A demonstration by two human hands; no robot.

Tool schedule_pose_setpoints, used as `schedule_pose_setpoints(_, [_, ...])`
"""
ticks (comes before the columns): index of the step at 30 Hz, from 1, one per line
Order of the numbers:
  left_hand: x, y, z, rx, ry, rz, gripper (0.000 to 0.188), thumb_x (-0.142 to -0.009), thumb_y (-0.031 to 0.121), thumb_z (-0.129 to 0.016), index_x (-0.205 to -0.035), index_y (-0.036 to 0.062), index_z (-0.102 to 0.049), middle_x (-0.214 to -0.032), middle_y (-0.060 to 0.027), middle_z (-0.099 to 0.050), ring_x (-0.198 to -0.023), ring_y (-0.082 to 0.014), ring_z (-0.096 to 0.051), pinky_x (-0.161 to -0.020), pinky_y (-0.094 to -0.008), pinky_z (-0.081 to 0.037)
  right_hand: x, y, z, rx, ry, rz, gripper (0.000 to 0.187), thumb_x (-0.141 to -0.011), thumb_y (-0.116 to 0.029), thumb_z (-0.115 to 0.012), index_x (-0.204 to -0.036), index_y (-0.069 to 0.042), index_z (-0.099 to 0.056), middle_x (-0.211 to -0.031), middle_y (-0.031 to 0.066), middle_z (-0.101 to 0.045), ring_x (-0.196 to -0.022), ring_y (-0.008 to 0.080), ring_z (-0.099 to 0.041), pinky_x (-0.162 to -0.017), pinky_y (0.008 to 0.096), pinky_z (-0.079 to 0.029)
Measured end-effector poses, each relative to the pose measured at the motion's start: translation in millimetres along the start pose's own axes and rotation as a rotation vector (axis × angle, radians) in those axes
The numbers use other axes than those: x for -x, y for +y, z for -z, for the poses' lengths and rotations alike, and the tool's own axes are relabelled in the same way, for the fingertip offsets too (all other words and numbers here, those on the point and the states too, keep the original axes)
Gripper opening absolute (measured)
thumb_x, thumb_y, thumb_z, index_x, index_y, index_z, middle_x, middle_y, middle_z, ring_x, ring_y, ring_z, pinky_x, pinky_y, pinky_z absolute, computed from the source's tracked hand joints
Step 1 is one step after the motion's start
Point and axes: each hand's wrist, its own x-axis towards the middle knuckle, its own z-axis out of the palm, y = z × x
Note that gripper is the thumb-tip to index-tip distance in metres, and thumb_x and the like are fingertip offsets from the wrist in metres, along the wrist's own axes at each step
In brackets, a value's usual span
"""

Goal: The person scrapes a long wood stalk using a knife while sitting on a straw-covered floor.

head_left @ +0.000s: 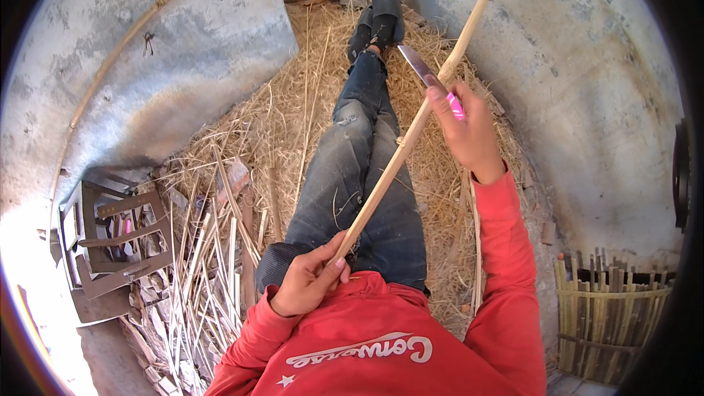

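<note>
A long, pale, peeled wooden stick [392,166] runs slantwise from my lap up to the far right. My left hand [311,276] grips its near end, close to my waist. Farther along, my right hand [468,122] is closed around the pink handle of a knife [423,68]. The knife's blade lies across the stick, pointing to the upper left. Whether the edge bites into the wood I cannot tell. Small raised knots show on the stick. My legs in blue jeans [345,148] stretch out beneath it.
Straw and shavings [282,114] cover the floor around my legs. Split strips [198,279] lie in a heap at the left, beside a dark slatted frame [121,238]. A woven-slat basket [612,315] stands at the lower right. Weathered walls [579,103] rise on both sides.
</note>
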Motion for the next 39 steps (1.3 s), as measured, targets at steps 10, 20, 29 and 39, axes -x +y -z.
schedule_pose_setpoints(10, [-7.4,7.4,-6.8,-0.255,0.213,-0.048,0.045,-0.105,0.008,-0.054,-0.147,-0.0040,-0.048,-0.086,0.0011,-0.061,-0.074,-0.0033,-0.053,-0.065,-0.0183,-0.043,65.8,-7.8,-35.5,0.171,-0.328,0.095,0.048,-0.104,-0.042,-0.051,-0.076,-0.005,-0.064,-0.054,0.0194,-0.056,-0.050,0.0388,-0.059,-0.047,0.0478,-0.043])
schedule_pose_setpoints(20, [-15.1,-0.9,-8.1,-0.253,0.273,-0.190,0.046,-0.103,0.009,-0.057,-0.146,-0.0019,-0.049,-0.082,0.0013,-0.062,-0.062,-0.0025,-0.047,-0.055,-0.0186,-0.038,9.7,11.5,-24.4,0.112,-0.096,0.000,0.049,-0.105,-0.042,-0.050,-0.078,-0.004,-0.064,-0.055,0.0166,-0.056,-0.049,0.0373,-0.057,-0.046,0.0460,-0.040])
schedule_pose_setpoints(29, [-23.4,-5.9,2.5,-0.109,0.276,-0.127,0.043,-0.103,0.008,-0.057,-0.145,0.0006,-0.052,-0.082,-0.0004,-0.064,-0.054,-0.0017,-0.044,-0.047,-0.0181,-0.035,83.9,-11.9,-57.4,0.099,-0.455,0.084,0.050,-0.103,-0.043,-0.053,-0.073,-0.003,-0.061,-0.058,0.0216,-0.058,-0.053,0.0435,-0.059,-0.046,0.0523,-0.041])
schedule_pose_setpoints(39, [-30.5,-0.8,6.1,-0.021,0.234,-0.049,0.042,-0.104,0.010,-0.057,-0.145,0.0020,-0.052,-0.082,0.0001,-0.063,-0.054,-0.0015,-0.043,-0.046,-0.0176,-0.033,31.0,13.9,-43.4,-0.155,-0.241,-0.107,0.054,-0.106,-0.042,-0.050,-0.072,-0.001,-0.058,-0.054,0.0101,-0.045,-0.050,0.0211,-0.042,-0.050,0.0407,-0.033])
